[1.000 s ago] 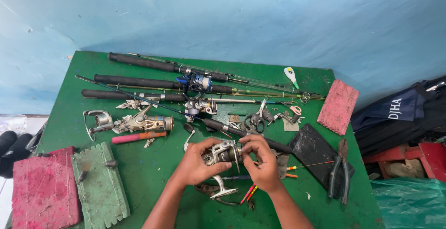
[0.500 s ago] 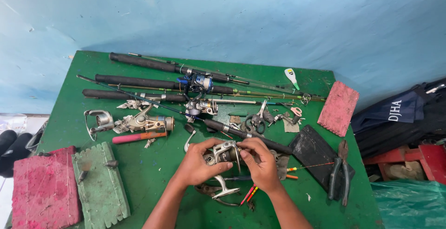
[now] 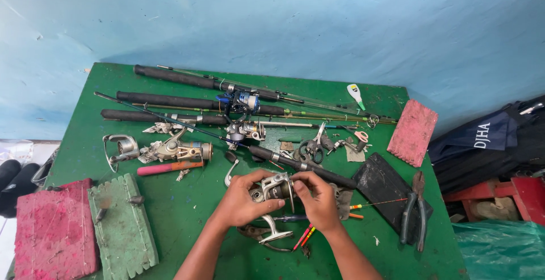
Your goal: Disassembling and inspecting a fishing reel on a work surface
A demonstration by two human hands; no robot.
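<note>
Both my hands hold a silver spinning reel (image 3: 276,188) just above the green table (image 3: 198,200), near its front edge. My left hand (image 3: 245,203) cups the reel's body from the left. My right hand (image 3: 318,199) grips its front end, fingertips pinching the spool rim. The reel's foot and bail wire stick out below my hands. A black-handled fishing rod (image 3: 306,166) lies right behind the reel.
Three more rods (image 3: 170,101) lie across the back of the table. Another reel (image 3: 176,150), a loose bail part (image 3: 118,146), a red-handled tool (image 3: 164,168), pliers (image 3: 413,206), a black tray (image 3: 386,186), pink (image 3: 54,232) and green (image 3: 122,234) foam blocks lie around.
My hands have stayed on the reel, with only small finger shifts on the spool. Nothing else on the table has moved.
</note>
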